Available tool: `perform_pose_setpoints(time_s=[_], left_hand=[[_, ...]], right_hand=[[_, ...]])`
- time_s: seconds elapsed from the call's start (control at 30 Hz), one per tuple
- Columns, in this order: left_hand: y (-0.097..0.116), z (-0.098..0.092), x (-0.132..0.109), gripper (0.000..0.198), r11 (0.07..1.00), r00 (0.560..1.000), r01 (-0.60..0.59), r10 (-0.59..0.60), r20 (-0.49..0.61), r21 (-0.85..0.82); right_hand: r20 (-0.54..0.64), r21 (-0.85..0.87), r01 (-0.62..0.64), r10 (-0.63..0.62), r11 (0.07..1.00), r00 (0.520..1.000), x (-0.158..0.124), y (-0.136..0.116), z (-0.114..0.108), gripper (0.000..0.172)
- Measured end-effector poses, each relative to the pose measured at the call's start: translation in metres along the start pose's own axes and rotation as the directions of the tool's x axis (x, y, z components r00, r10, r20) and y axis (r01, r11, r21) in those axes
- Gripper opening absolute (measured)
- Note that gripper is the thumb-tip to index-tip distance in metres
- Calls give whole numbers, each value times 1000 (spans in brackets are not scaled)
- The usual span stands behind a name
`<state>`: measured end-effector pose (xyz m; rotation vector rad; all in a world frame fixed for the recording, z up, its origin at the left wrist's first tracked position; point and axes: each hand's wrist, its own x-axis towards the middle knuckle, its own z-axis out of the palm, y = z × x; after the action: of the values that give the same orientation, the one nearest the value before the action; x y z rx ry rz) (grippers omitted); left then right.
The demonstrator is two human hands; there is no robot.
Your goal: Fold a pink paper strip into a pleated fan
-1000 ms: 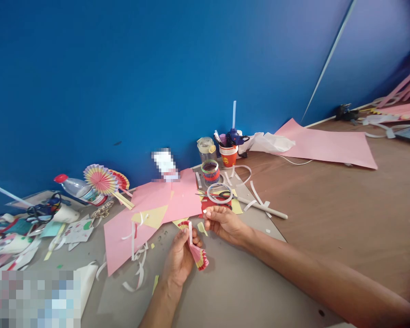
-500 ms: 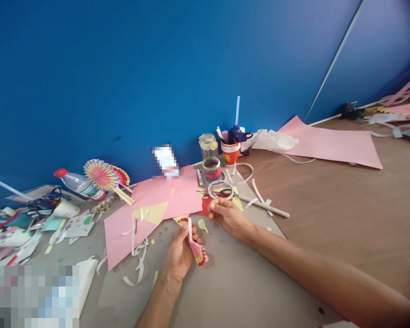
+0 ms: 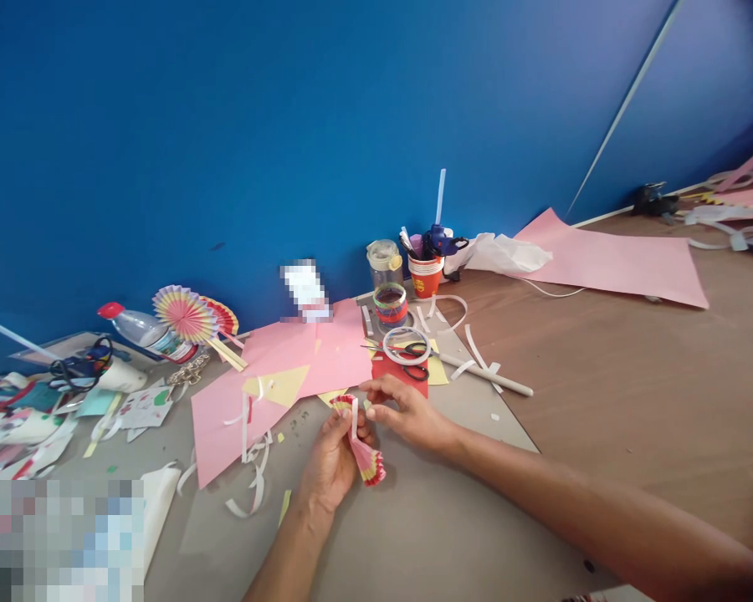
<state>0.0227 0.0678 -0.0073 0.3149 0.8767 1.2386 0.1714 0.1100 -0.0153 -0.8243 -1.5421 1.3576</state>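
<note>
My left hand (image 3: 330,464) is closed around a folded pleated paper fan (image 3: 365,456), pink with red and yellow edges, and a white strip stands up along its top. My right hand (image 3: 402,411) sits just right of it, fingers pinched at the fan's upper end next to the white strip. Both hands hover over the grey mat (image 3: 414,535). Pink paper sheets (image 3: 276,376) with a yellow piece lie just beyond the hands.
A tape ring (image 3: 407,344) and scissors (image 3: 407,361) lie on red paper behind my right hand. Further back stand a cup of pens (image 3: 425,272), a jar (image 3: 384,261) and a banded roll (image 3: 390,303). Finished fans (image 3: 192,316), a bottle (image 3: 139,328) and scraps crowd the left.
My right hand has moved left from the red paper by the scissors to the top of the fan. My left hand has held the fan steady.
</note>
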Motion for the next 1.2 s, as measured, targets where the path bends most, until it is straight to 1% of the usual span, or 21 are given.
perform_pose_setpoints(time_s=[0.07,0.13,0.17,0.2,0.23,0.3,0.33,0.37,0.4,0.43,0.5,0.53,0.57,0.63,0.7,0.8,0.87,0.93,1.0,1.1,1.2], left_hand=[[-2,1,-1,22,1000,1000,7,-7,14,19],[-4,1,-2,23,998,999,28,-31,45,56],[-5,1,-3,23,996,997,44,-49,60,79],[-5,2,-4,23,993,995,63,-71,71,102],[-5,2,-5,23,989,993,81,-91,78,121],[-5,4,-6,23,984,990,107,-120,80,143],[-5,4,-6,23,983,989,113,-125,78,146],[-5,5,-6,23,983,989,113,-125,75,145],[-5,5,-6,24,984,990,111,-122,72,142],[-6,5,-5,24,984,990,109,-120,70,138],[-6,3,-5,23,985,990,112,-122,73,132],[-7,2,-5,22,984,988,117,-128,81,131],[-7,2,-5,22,983,986,125,-138,93,134],[-8,1,-7,24,979,980,140,-159,121,148],[-8,3,-9,28,973,973,152,-178,148,176],[-6,8,-12,30,965,971,153,-187,149,215],[-5,11,-14,31,958,976,149,-182,118,244],[-4,12,-14,31,947,980,145,-178,94,286],[-4,13,-15,31,936,980,135,-174,93,325],[-5,15,-16,30,917,983,103,-152,99,386],[-6,16,-19,35,876,991,73,-118,65,477]], right_hand=[[70,176,-121,110,977,991,0,0,6,20],[138,356,-234,197,905,971,1,2,10,21],[149,422,-268,225,866,963,2,2,10,24],[131,459,-275,242,845,961,3,3,9,26],[93,470,-263,250,842,964,5,3,7,28],[1,453,-226,253,862,968,6,0,2,28],[-20,443,-217,252,870,968,6,-2,0,28],[0,439,-225,251,870,968,5,-4,-2,29],[64,441,-249,247,862,967,4,-7,-3,31],[155,440,-281,236,853,959,3,-9,-4,35],[332,419,-337,203,843,921,1,-10,-2,40],[383,403,-359,201,842,902,1,-10,-1,39],[392,394,-374,215,840,895,1,-9,0,36],[331,395,-393,270,830,904,2,-6,1,32],[229,416,-382,311,825,922,4,-3,0,31],[75,436,-308,307,846,949,9,-3,-3,31],[11,440,-273,299,855,954,11,-4,-6,31],[-16,446,-265,303,855,953,13,-5,-7,32],[-37,454,-261,311,852,950,14,-4,-8,33],[-50,454,-263,319,851,947,16,-3,-9,34],[-52,443,-265,320,856,946,16,-1,-9,35]])
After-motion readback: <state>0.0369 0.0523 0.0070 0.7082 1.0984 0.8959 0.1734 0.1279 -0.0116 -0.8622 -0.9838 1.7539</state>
